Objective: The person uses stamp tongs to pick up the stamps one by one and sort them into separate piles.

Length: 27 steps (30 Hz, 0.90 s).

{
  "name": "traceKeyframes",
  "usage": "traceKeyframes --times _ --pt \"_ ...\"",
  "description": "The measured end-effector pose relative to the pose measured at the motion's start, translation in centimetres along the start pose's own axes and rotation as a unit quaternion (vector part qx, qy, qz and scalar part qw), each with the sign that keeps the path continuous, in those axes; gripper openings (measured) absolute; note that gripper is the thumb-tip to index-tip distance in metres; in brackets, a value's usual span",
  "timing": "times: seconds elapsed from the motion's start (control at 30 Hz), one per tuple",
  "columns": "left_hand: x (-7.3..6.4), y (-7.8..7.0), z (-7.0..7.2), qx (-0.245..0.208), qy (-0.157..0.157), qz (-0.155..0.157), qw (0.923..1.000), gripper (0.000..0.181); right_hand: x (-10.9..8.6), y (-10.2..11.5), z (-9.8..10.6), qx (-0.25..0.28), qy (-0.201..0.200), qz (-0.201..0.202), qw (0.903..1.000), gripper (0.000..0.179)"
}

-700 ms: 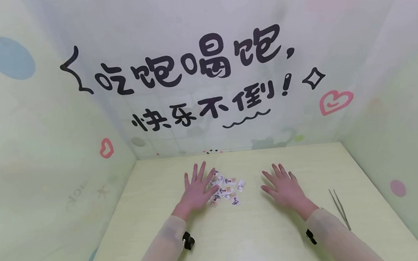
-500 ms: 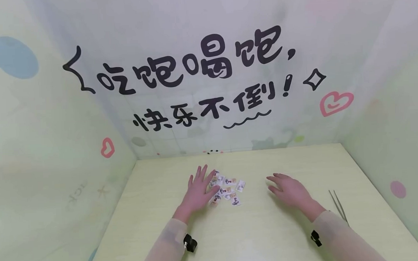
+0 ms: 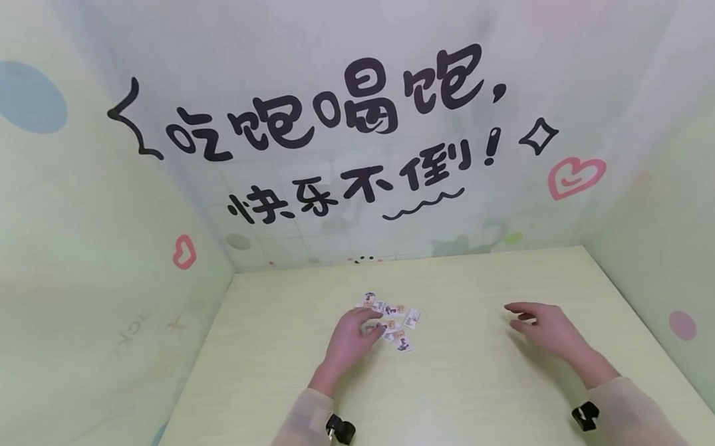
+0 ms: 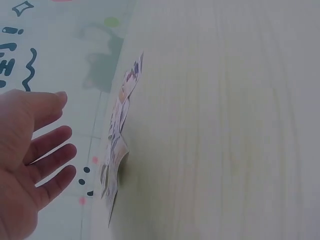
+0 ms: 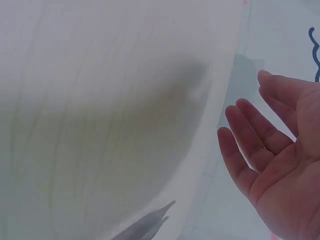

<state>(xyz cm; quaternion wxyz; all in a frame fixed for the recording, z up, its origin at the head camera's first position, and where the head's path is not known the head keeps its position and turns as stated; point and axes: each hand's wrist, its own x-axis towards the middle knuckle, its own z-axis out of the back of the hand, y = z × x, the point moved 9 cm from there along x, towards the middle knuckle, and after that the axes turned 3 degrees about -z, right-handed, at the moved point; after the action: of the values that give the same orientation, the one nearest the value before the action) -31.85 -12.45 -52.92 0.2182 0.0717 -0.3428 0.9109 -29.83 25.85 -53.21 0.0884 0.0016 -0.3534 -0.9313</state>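
Note:
A small heap of printed paper pieces (image 3: 396, 335) lies on the pale wood-look table (image 3: 442, 379). My left hand (image 3: 352, 336) is over the left side of this heap and hides part of it. In the left wrist view, that hand's fingers (image 4: 52, 155) are relaxed and apart, with nothing between them, and the pieces (image 4: 118, 117) show edge-on, some lifted at the corners. Off to the right, my right hand (image 3: 556, 331) hovers with loosely bent fingers and holds nothing. The tips of metal tweezers (image 5: 145, 225) show below it in the right wrist view; in the head view the tweezers are hidden.
A back wall (image 3: 358, 236) with large black lettering rises behind the table. Patterned side walls (image 3: 97, 294) close in the left and right. Black wrist cameras (image 3: 341, 429) sit on both sleeves.
My left hand has drawn back toward me, its spread fingers now bent in. My right hand has moved right, fingers drawn together, and now covers the tweezers. The heap looks unmoved.

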Motion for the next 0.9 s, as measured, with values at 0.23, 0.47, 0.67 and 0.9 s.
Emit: traceKeyframes --times 0.23,0.47,0.67,0.9 --pt "-0.1 -0.9 -2.3 -0.035 0.011 0.034 0.9987 0.020 -2.3 -3.5 2.8 0.006 -0.009 -0.041 0.9991 0.043" --pt "0.1 -1.0 -4.3 -0.060 0.004 0.077 0.9952 0.013 -4.4 -6.8 4.8 0.007 -0.016 -0.098 0.9951 0.048" --pt "0.3 -0.9 -5.2 -0.068 -0.009 0.090 0.9935 0.013 -5.5 -9.7 5.3 0.024 -0.012 -0.154 0.9877 0.060" --pt "0.6 -0.5 -6.0 -0.066 -0.015 0.108 0.9918 0.012 -6.6 -11.6 4.3 0.064 0.040 -0.210 0.9747 0.071"
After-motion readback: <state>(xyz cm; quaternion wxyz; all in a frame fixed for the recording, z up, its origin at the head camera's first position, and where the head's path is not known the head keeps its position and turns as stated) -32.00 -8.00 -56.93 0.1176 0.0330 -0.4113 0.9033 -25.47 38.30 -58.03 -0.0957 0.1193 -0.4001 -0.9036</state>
